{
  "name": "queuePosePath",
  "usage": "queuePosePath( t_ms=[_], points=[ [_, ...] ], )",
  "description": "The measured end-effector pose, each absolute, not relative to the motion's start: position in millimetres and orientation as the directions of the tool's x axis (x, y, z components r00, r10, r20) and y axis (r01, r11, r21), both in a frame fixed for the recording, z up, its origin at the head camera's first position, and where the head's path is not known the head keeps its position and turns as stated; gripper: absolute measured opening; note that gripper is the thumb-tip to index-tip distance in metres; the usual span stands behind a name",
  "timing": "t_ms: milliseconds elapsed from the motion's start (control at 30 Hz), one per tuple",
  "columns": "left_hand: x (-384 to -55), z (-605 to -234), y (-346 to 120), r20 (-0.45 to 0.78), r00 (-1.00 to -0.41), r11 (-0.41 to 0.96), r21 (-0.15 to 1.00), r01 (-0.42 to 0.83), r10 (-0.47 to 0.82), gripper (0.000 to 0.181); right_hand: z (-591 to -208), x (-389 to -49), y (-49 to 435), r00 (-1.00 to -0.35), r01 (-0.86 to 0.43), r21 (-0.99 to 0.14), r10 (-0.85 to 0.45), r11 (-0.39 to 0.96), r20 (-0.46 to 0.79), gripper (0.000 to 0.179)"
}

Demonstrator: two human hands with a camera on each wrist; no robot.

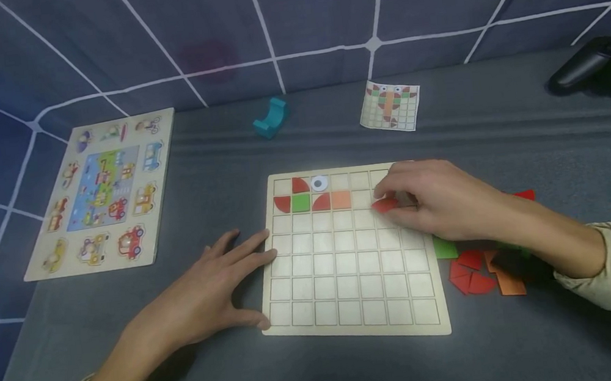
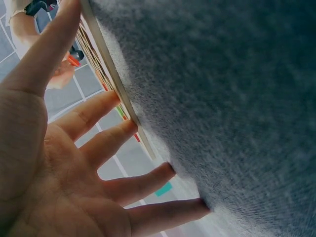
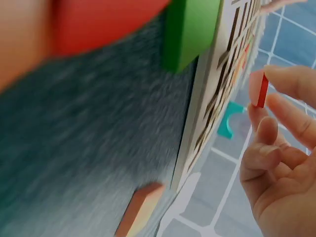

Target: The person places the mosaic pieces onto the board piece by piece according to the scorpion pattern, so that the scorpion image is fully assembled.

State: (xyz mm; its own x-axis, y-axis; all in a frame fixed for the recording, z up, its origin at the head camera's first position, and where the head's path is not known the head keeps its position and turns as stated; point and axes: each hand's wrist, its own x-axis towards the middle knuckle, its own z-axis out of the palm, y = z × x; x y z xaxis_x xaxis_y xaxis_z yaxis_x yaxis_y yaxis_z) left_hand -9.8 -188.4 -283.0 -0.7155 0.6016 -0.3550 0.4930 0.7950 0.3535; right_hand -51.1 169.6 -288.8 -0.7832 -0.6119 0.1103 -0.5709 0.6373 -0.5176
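Observation:
A pale wooden grid board point(image 1: 345, 254) lies flat on the grey cloth. Its top two rows hold red quarter-circle tiles point(image 1: 282, 204), a green square tile point(image 1: 300, 202), an orange square tile point(image 1: 341, 200) and a round eye tile point(image 1: 319, 183). Over the board's upper right, my right hand point(image 1: 428, 197) pinches a red quarter-circle tile point(image 3: 262, 91) between thumb and fingers, raised off the grid in the right wrist view. My left hand point(image 1: 210, 291) spreads its straight fingers along the board's left edge, fingertips right at the rim; the left wrist view shows the palm point(image 2: 64, 192).
Loose red tiles point(image 1: 481, 284), orange tiles point(image 1: 510, 284) and a green tile point(image 1: 445, 248) lie right of the board. Behind it are a pattern card point(image 1: 408, 107) and a teal curved block point(image 1: 272, 119). A vehicle puzzle point(image 1: 102, 198) lies left, a black game controller point(image 1: 592, 65) far right.

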Motion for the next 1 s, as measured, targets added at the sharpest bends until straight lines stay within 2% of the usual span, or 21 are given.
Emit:
queuePosePath(
  t_ms=[167,400,1000],
  points=[
    [-9.0,-282.5,-188.7,-0.358,-0.716,0.797,0.354,0.489,0.599,0.094,-292.7,-59.6,153.5,-0.793,-0.559,-0.516,-0.601,0.649,0.102,0.015],
    [-7.8,-282.5,-189.2,-0.35,-0.717,0.794,0.357,0.493,0.603,0.094,-294.0,-66.0,141.3,-0.827,-0.502,-0.485,-0.561,0.716,0.03,0.015],
    [-8.8,-282.6,-187.9,-0.348,-0.724,0.798,0.354,0.487,0.596,0.095,-293.9,-69.5,135.8,-0.819,-0.504,-0.482,-0.573,0.716,0.005,0.022]
  ],
)
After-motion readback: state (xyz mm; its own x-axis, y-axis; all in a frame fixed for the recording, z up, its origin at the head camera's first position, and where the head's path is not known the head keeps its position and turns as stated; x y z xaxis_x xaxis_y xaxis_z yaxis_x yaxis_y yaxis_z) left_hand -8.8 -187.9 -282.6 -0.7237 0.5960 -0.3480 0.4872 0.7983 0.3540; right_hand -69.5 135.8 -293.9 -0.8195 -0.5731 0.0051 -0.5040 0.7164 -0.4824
